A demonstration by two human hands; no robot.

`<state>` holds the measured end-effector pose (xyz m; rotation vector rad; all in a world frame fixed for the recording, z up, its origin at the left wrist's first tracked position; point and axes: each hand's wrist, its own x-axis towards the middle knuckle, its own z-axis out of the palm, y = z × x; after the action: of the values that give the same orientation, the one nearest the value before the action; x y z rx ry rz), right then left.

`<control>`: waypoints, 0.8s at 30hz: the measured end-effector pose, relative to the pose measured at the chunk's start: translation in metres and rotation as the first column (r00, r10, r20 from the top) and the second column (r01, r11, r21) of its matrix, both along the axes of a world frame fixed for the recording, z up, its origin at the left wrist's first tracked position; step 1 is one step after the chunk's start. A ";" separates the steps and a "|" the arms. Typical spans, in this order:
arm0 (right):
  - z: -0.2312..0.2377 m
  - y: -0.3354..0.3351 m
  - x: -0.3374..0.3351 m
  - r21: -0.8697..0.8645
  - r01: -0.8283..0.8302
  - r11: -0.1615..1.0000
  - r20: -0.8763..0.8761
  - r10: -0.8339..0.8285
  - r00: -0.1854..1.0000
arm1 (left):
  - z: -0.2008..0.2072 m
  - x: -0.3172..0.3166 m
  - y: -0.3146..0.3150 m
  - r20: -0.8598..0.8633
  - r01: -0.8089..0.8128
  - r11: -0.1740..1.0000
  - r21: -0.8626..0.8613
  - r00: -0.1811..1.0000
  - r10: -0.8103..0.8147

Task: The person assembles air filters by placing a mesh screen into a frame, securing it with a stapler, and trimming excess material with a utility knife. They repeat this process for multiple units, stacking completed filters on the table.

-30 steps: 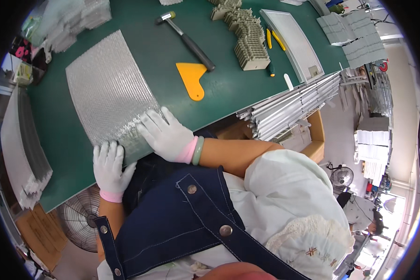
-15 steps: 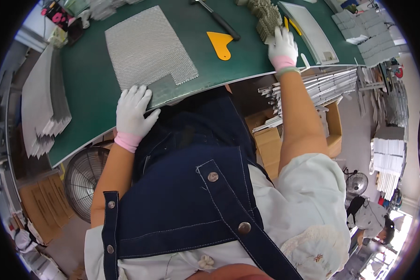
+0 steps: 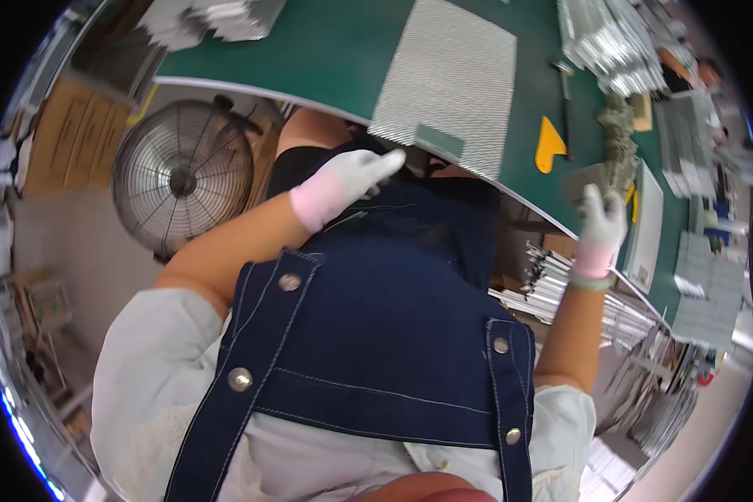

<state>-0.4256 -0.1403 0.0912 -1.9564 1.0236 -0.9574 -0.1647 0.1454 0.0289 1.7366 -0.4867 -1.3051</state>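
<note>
Left hand (image 3: 351,180) hangs outside the table's edge (image 3: 259,90) (mesh sheet (image 3: 456,75) near).

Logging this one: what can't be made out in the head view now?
Head view:
Right hand: motion blur hides whether it grips the grey block.
Left hand: palm hidden by its own back.
Silver mesh sheet: far end cut off by the top edge.
Metal strips: partly hidden by the right forearm.

silver fine-lined sheet (image 3: 448,79); grey-brown block (image 3: 579,180); green tabletop (image 3: 326,58); yellow-orange scraper (image 3: 549,147); white gloves (image 3: 351,173), pink cuffs (image 3: 314,204)
</note>
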 end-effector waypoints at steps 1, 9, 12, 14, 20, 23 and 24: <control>0.015 0.056 0.028 0.434 -0.128 0.892 0.031 0.127 0.991 | -0.009 0.000 -0.003 -0.191 -0.149 0.989 0.022 0.970 0.151; -0.106 0.139 0.083 0.770 -0.637 -0.051 0.628 -0.118 0.769 | -0.039 0.001 -0.035 -0.278 -0.377 0.902 -0.212 0.908 0.314; -0.118 0.138 0.082 0.766 -0.642 -0.042 0.630 -0.150 0.762 | -0.043 -0.002 -0.031 -0.419 -0.456 0.873 -0.171 0.836 0.354; -0.119 0.140 0.085 0.778 -0.628 0.012 0.624 -0.128 0.771 | -0.048 -0.004 -0.031 -0.512 -0.513 0.842 -0.167 0.775 0.370; -0.124 0.133 0.087 0.777 -0.628 0.043 0.629 -0.059 0.775 | -0.063 -0.003 -0.034 -0.616 -0.508 0.821 -0.259 0.742 0.265; -0.116 0.135 0.084 0.793 -0.606 0.059 0.609 -0.052 0.791 | -0.060 -0.003 -0.035 -0.561 -0.514 0.833 -0.206 0.759 0.330; -0.114 0.135 0.085 0.796 -0.601 0.071 0.604 -0.039 0.796 | -0.060 -0.004 -0.035 -0.552 -0.519 0.828 -0.214 0.763 0.336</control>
<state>-0.3408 -0.0051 -0.0229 -0.5743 0.5605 -0.2287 -0.1686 0.1104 -0.0310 1.0607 -0.0016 -1.1669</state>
